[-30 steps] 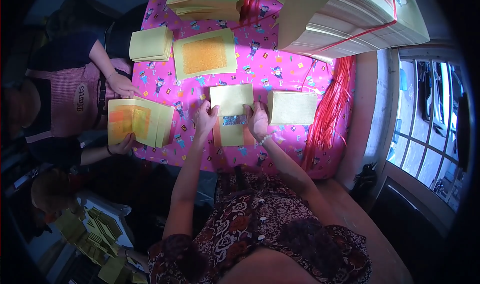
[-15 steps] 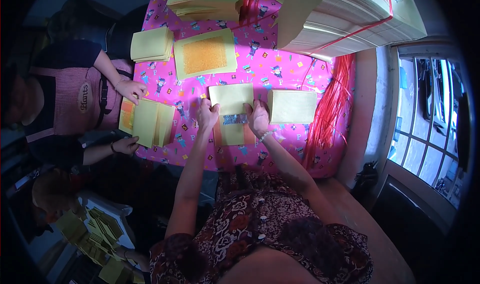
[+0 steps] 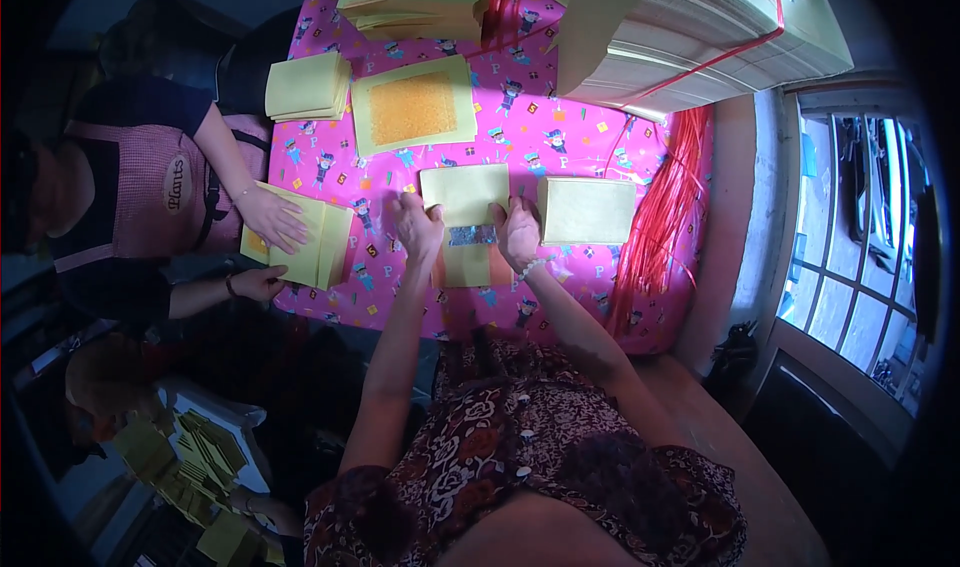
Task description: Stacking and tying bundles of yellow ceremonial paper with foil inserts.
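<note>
In front of me lies a yellow paper sheet (image 3: 466,193), its far part folded over toward me. Below the fold a strip of silver foil (image 3: 472,235) shows, and the near part is yellow with orange along the sides. My left hand (image 3: 419,227) grips the folded part at its left corner, thumb on top. At the right corner my right hand (image 3: 518,233), with a pale bead bracelet on the wrist, holds it the same way. Just right of that hand sits a neat stack of folded yellow paper (image 3: 587,211). The fingertips under the paper are hidden.
A co-worker's hands (image 3: 270,217) press folded paper at the left table edge. Sheets with orange rectangles (image 3: 415,105) and a small folded pile (image 3: 305,85) lie beyond. Tied paper bundles (image 3: 710,42) stand far right, above red plastic strings (image 3: 660,237) on the pink tablecloth (image 3: 390,302).
The folded part in my hands has come down slightly lower and flatter. The co-worker's upper hand has moved right and spread flat over the folded paper.
</note>
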The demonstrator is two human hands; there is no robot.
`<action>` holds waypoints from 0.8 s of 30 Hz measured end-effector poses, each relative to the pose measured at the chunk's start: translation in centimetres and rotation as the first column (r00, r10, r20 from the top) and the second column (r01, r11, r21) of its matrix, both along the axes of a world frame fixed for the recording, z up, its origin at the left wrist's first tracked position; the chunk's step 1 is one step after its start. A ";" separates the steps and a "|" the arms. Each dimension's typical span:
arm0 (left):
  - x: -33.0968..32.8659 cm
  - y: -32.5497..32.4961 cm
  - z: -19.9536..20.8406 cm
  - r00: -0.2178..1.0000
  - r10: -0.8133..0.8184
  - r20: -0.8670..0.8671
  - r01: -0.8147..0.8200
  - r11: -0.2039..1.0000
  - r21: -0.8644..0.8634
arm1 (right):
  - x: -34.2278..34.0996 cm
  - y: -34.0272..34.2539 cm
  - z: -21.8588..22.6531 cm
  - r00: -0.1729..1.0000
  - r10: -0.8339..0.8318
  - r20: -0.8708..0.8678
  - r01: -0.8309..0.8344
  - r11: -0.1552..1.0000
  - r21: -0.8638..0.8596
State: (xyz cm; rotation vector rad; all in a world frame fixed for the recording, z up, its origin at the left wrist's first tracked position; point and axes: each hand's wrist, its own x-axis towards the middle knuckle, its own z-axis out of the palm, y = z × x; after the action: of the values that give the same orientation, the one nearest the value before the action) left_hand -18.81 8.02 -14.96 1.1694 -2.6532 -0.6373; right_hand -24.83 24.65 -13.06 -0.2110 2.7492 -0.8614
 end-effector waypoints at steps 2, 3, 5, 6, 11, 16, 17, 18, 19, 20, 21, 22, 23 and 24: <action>-0.4 0.2 0.0 0.981 -0.194 -0.017 0.191 0.944 0.269 | 0.0 -0.1 0.0 1.000 -0.022 0.005 0.022 1.000 0.022; -0.3 0.3 0.0 0.981 -0.193 -0.016 0.190 0.945 0.267 | 0.1 -0.2 0.0 1.000 -0.020 0.006 0.020 1.000 0.020; -0.4 0.7 0.3 0.945 -0.325 0.045 0.311 0.931 0.190 | 0.2 -0.3 -0.2 1.000 -0.009 0.022 0.008 1.000 0.029; -0.5 0.9 0.4 0.944 -0.327 0.042 0.314 0.931 0.187 | 0.3 -0.2 -0.3 1.000 -0.011 0.019 0.010 1.000 0.027; -0.8 2.3 1.5 0.936 -0.349 0.053 0.338 0.929 0.151 | 0.5 -0.4 -0.1 1.000 -0.028 -0.002 0.028 0.997 0.070; -1.1 3.8 2.7 0.927 -0.366 0.082 0.370 0.928 -0.046 | 0.5 -0.3 -0.3 1.000 -0.001 -0.005 0.001 0.998 0.063; -1.0 3.9 2.8 0.930 -0.358 0.086 0.362 0.931 -0.036 | 0.6 -0.3 -0.3 0.999 0.000 -0.040 0.003 0.998 0.058; -0.9 4.0 2.9 0.932 -0.351 0.090 0.355 0.935 -0.026 | 0.5 -0.1 -0.3 0.999 -0.003 -0.039 0.005 0.998 0.059; -0.9 4.3 3.0 0.931 -0.354 0.090 0.358 0.933 -0.024 | 0.2 0.1 -0.3 1.000 0.002 0.019 -0.003 0.998 0.062; -1.0 4.4 3.0 0.932 -0.351 0.093 0.354 0.935 -0.028 | 0.1 0.1 -0.1 0.997 0.009 0.077 -0.013 0.998 0.063; -1.0 4.5 3.1 0.933 -0.347 0.096 0.352 0.936 -0.031 | 0.2 0.0 0.1 0.997 0.007 0.078 -0.012 0.998 0.063; -1.0 4.4 3.1 0.932 -0.350 0.096 0.354 0.935 -0.030 | 0.4 -0.1 0.4 0.997 -0.018 0.078 0.015 0.999 0.042; -0.9 4.4 2.9 0.935 -0.342 0.094 0.348 0.936 -0.052 | 0.5 -0.3 0.9 0.996 -0.039 0.079 0.037 0.999 0.021; -0.8 4.3 2.7 0.937 -0.336 0.093 0.343 0.936 -0.073 | 0.7 -0.4 1.6 0.996 -0.038 0.081 0.036 0.999 0.025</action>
State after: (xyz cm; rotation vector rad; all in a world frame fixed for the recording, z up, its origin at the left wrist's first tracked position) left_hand -19.58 12.33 -12.30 0.7294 -2.9474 -0.5254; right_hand -24.12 24.28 -11.46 -0.1184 2.6937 -0.8282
